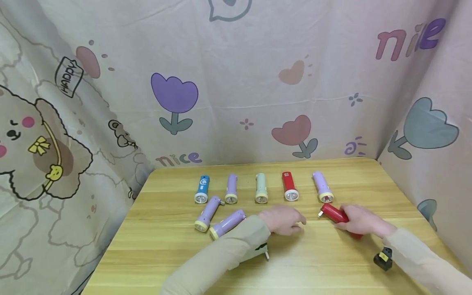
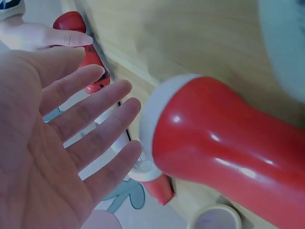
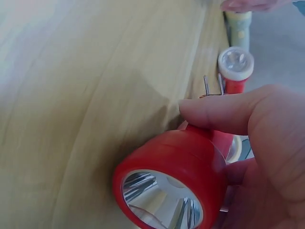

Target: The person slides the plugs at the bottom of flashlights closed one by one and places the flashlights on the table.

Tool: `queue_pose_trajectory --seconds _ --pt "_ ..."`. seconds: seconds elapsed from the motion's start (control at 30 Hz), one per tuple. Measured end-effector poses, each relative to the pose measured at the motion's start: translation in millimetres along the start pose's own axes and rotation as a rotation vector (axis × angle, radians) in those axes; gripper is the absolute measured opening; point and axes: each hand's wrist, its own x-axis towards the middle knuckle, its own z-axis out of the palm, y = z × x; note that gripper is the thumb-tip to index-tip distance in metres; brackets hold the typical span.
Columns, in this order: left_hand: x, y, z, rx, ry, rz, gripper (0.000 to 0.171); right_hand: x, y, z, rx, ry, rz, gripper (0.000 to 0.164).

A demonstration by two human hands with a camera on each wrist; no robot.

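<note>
My right hand [image 1: 363, 220] grips a red flashlight [image 1: 334, 213] low over the right half of the table, its metal plug prongs folded out. In the right wrist view the thumb lies along the red flashlight [image 3: 167, 167], its reflector facing the camera and two prongs [image 3: 213, 86] sticking out at the far end. My left hand [image 1: 282, 220] reaches over mid-table, holding nothing; the left wrist view shows its fingers [image 2: 95, 114] spread. Close beside it in that view lies a red flashlight with a white head [image 2: 214, 138], which the left arm hides in the head view.
Along the back stand blue [image 1: 202, 189], purple [image 1: 231, 188], green [image 1: 261, 188], red [image 1: 289, 186] and another purple flashlight [image 1: 322, 186]. Two purple ones [image 1: 208, 213] lie front left. A pale green body with prongs [image 1: 256, 253] shows under the left forearm. A black device [image 1: 383, 259] sits at the right wrist.
</note>
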Motion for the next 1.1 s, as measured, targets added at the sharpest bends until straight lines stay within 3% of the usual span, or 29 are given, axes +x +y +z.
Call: queue_pose_trajectory --seconds 0.3,0.57,0.77,1.1 --pt "-13.8 -20.0 -1.2 -0.228 -0.001 -0.016 0.036 1 -27 3 0.090 0.008 -0.087 0.041" --pt "-37.0 -39.1 -13.1 -0.480 0.071 -0.075 0.034 12 -51 15 0.152 0.099 -0.161 0.045" --pt "-51.3 -53.5 -20.6 -0.644 0.220 -0.134 0.027 23 -71 24 0.255 0.180 -0.241 0.038" --pt "-69.9 -66.2 -26.0 -0.979 0.525 -0.341 0.025 36 -100 36 0.375 0.307 -0.335 0.043"
